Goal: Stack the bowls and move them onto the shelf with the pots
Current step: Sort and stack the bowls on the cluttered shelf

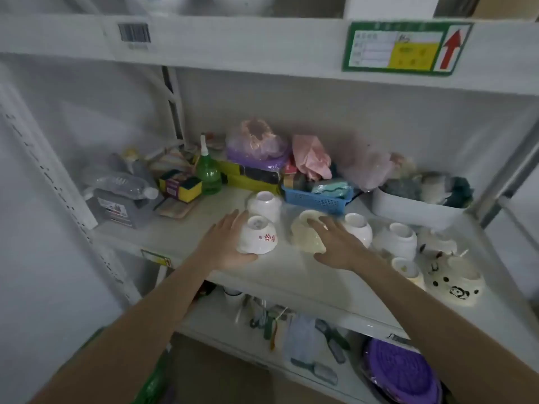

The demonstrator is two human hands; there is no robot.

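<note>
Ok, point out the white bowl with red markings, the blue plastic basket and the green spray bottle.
White bowl with red markings (258, 236), head view, its side.
Blue plastic basket (316, 201), head view, front wall.
Green spray bottle (207, 173), head view, its body.

At the back of the white shelf (186, 228) we see a green spray bottle (207, 173) standing up. Just left of it sits a yellow and black sponge pack (180, 185). Farther left, a clear plastic bottle (125, 183) lies on its side on top of a gray box (116, 209). A blue basket (316, 201) sits near the middle, with a pink bag (310, 158) behind it. To the right we see a white tub (414, 209) full of dark cloths. On the beam above is a green label (404, 48) with a red arrow. On the shelf below lies a round purple lid (401, 371).
</note>
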